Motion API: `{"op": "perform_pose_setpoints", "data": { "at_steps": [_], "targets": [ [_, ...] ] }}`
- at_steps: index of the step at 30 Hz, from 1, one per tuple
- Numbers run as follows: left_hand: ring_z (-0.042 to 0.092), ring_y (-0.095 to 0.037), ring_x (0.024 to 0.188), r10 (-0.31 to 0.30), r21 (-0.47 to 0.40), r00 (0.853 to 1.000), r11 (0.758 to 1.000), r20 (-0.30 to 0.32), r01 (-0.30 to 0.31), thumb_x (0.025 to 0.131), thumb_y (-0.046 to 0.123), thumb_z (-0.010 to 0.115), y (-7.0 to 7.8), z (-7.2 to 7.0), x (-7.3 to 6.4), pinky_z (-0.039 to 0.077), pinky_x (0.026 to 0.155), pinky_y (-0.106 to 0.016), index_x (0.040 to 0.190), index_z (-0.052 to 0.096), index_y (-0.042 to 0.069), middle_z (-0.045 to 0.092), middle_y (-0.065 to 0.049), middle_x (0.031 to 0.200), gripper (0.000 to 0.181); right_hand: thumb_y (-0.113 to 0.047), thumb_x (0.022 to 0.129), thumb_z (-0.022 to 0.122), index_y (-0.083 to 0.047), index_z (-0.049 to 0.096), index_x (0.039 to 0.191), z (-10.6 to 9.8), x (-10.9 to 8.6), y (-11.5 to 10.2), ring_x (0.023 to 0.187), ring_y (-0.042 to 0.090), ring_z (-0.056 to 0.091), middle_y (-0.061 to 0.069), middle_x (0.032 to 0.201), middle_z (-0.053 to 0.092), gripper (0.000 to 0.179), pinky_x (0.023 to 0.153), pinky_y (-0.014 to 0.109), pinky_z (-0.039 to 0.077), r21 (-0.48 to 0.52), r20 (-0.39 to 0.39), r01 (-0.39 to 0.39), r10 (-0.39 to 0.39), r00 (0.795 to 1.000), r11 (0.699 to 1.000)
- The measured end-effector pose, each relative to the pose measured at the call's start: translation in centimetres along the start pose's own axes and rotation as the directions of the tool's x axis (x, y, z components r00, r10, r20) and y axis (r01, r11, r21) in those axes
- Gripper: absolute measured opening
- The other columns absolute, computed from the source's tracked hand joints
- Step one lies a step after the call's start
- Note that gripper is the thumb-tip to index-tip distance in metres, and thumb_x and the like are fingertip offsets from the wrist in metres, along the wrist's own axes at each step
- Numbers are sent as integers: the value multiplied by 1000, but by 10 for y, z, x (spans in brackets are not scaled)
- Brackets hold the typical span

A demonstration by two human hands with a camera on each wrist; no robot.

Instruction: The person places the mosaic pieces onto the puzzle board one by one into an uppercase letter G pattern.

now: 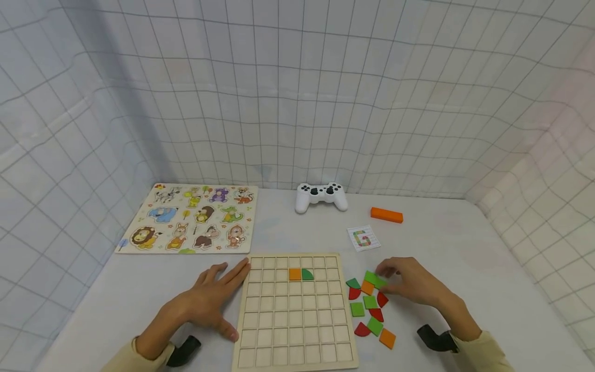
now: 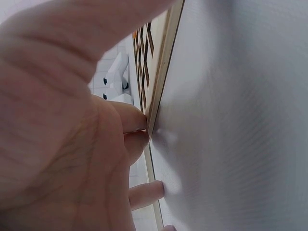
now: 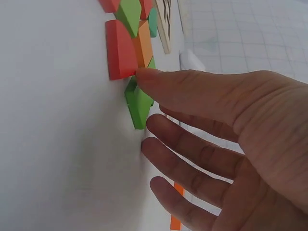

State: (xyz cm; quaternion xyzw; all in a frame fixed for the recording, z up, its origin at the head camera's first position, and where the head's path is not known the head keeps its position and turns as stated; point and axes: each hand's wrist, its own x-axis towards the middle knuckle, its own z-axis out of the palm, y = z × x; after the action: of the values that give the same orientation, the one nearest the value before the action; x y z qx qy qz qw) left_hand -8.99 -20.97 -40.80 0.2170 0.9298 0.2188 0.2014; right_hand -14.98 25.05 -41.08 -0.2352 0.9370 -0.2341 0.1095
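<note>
In the head view my left hand lies spread along the left edge of a wooden grid board, fingertips and thumb at its rim. An orange square and a dark green quarter-circle tile sit side by side in its second row. To the right, my right hand is over the far end of a loose tile pile, thumb and fingers apart around a light green square tile. Its thumb tip overlaps the green tiles in the right wrist view; the index fingertip is hidden there. A red tile lies beside the thumb.
An animal puzzle board lies at the back left. A white game controller, an orange bar and a small card with a coloured G pattern lie farther back. Gridded cloth walls enclose the table.
</note>
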Motion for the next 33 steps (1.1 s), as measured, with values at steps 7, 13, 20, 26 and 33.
{"op": "perform_pose_setpoints", "data": {
  "at_steps": [7, 13, 20, 26, 33],
  "targets": [
    [13, -54, 145, -8, 13, 1000, 1000, 5, 7, 55, 53, 93, 0, 0, 2, 14, 111, -75, 161, 14, 9, 11, -11, 169, 139, -23, 82, 84, -11, 72, 107, -3, -2, 1, 90, 13, 62, -7, 100, 69, 30, 85, 37, 56, 5, -2, 7, -7, 1000, 1000],
    [12, -54, 145, -2, 5, 1000, 1000, 15, 2, 56, 54, 92, 1, -1, 3, 14, 111, -75, 161, 15, 9, 11, -10, 169, 138, -18, 84, 81, -11, 72, 107, -3, -3, 5, 91, 13, 62, -6, 101, 70, 26, 85, 37, 56, 0, 4, 14, -14, 1000, 1000],
    [13, -53, 145, -11, 11, 1000, 1000, 10, 11, 55, 54, 92, 1, -1, 5, 14, 111, -74, 161, 14, 10, 11, -10, 169, 139, -10, 84, 78, -12, 72, 106, -4, -3, 8, 89, 11, 61, -7, 99, 69, 23, 85, 34, 56, -27, -21, 25, -26, 999, 999],
    [12, -52, 146, -32, 8, 999, 999, 16, 32, 54, 56, 92, 1, 1, 4, 13, 113, -73, 162, 15, 11, 11, -9, 169, 140, -12, 83, 80, -12, 72, 105, -2, -4, 10, 88, 10, 61, -7, 99, 69, 24, 84, 33, 56, -25, -17, 39, -39, 999, 999],
    [12, -53, 146, -21, 11, 1000, 1000, 15, 21, 55, 55, 92, -1, 0, 2, 13, 112, -74, 161, 15, 10, 10, -10, 169, 139, -11, 83, 79, -14, 71, 101, 1, 1, 9, 86, 8, 60, -9, 95, 68, 20, 83, 30, 56, -30, -15, 24, -24, 1000, 999]
  ]
}}
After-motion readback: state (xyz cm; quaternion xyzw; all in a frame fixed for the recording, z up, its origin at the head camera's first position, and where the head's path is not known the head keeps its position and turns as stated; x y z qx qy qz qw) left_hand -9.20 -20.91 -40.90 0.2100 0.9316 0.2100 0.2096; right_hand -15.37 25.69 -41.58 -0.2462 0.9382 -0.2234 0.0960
